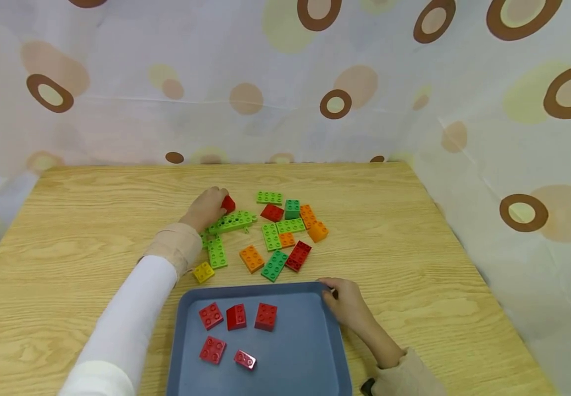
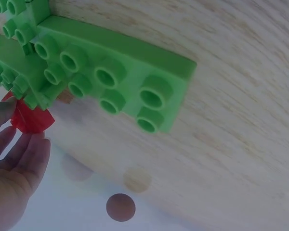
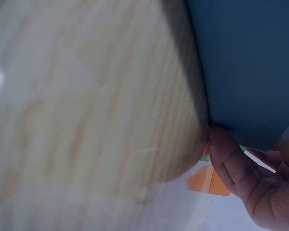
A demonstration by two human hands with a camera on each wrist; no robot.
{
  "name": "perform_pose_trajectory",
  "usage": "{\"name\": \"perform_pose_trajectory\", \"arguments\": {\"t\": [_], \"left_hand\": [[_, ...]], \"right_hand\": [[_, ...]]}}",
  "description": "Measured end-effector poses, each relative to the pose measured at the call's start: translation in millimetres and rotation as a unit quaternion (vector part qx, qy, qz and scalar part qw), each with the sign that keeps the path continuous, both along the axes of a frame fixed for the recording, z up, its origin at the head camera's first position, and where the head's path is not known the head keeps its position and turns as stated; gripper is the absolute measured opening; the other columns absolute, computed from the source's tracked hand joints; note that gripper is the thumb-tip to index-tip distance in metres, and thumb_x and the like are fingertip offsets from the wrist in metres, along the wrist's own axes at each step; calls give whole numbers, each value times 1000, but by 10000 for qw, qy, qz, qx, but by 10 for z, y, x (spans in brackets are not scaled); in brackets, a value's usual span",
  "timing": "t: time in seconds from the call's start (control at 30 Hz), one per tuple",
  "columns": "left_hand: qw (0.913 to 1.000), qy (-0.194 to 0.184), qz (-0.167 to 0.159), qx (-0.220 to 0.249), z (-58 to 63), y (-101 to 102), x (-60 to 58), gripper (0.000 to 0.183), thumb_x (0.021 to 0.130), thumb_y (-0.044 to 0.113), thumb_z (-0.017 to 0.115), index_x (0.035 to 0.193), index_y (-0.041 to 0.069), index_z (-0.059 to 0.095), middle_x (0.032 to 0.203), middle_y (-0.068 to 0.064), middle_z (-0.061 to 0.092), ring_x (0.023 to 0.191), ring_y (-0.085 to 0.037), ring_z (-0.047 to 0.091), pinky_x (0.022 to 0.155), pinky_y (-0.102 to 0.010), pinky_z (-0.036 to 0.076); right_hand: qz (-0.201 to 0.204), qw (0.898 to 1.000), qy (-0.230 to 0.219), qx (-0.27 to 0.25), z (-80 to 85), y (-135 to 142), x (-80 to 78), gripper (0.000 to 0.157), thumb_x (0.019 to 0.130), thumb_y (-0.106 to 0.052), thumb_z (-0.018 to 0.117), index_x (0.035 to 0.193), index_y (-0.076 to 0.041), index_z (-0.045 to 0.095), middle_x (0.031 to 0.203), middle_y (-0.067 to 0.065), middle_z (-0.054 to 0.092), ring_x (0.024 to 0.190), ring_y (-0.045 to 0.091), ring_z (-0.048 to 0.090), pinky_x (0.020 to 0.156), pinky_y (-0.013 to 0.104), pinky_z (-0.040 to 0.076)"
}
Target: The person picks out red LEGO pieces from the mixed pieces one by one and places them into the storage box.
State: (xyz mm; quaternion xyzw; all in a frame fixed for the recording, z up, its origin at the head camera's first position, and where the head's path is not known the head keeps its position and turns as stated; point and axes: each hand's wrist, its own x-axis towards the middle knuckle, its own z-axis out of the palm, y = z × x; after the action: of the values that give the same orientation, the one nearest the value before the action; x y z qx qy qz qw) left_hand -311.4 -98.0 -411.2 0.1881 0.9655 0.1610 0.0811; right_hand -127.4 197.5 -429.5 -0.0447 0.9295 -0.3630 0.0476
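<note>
Behind the light green bricks (image 1: 232, 221), my left hand (image 1: 207, 209) pinches a red brick (image 1: 228, 204) between thumb and fingers. The left wrist view shows the same red brick (image 2: 31, 118) in the fingertips, close to the studded light green pieces (image 2: 111, 72). My right hand (image 1: 348, 302) grips the far right corner of the blue-grey tray (image 1: 305, 352). In the right wrist view its fingers (image 3: 238, 168) curl at the tray's corner. Several red bricks lie spread in the tray, among them a square one (image 1: 266, 317) and a small one (image 1: 244, 359).
Beyond the tray, loose bricks lie on the wooden table (image 1: 414, 247): orange (image 1: 251, 258), dark green (image 1: 274, 265), dark red (image 1: 298, 256), yellow (image 1: 203, 272) and light green (image 1: 269, 197). A patterned cloth (image 1: 245, 66) hangs behind the table and along its right side.
</note>
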Motion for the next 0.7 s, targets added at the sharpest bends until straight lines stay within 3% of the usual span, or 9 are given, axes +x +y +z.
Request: {"name": "perform_pose_trajectory", "arguments": {"t": [0.17,0.37,0.53,0.7], "left_hand": [[9991,241,-53,339,113,-33,52,35,89,6,59,120,-9,51,114,-28,55,102,-37,55,89,-44,49],[9960,495,-318,669,375,10,176,39,89,9,60,124,-6,51,117,-25,55,103,-36,56,88,-44,49],[9907,776,-836,747,673,167,355,41,87,9,63,125,-3,52,117,-20,57,103,-31,57,89,-40,50],[9790,1147,-1481,810,916,376,574,38,85,7,65,121,-3,56,113,-18,60,100,-28,59,86,-35,51]], "right_hand": [[65,10000,-24,-36,5,-1,-5,29,81,9,54,106,4,67,99,21,68,45,4,34,43,18,32],[142,9999,28,-55,21,13,-15,28,80,10,54,105,6,67,100,22,68,47,4,37,43,18,33],[177,9997,140,-30,18,17,-20,27,79,10,55,103,6,68,96,22,68,48,4,37,43,18,34],[193,9997,114,-32,4,11,-18,27,80,9,54,103,5,68,92,20,69,43,3,32,41,18,30]]}}
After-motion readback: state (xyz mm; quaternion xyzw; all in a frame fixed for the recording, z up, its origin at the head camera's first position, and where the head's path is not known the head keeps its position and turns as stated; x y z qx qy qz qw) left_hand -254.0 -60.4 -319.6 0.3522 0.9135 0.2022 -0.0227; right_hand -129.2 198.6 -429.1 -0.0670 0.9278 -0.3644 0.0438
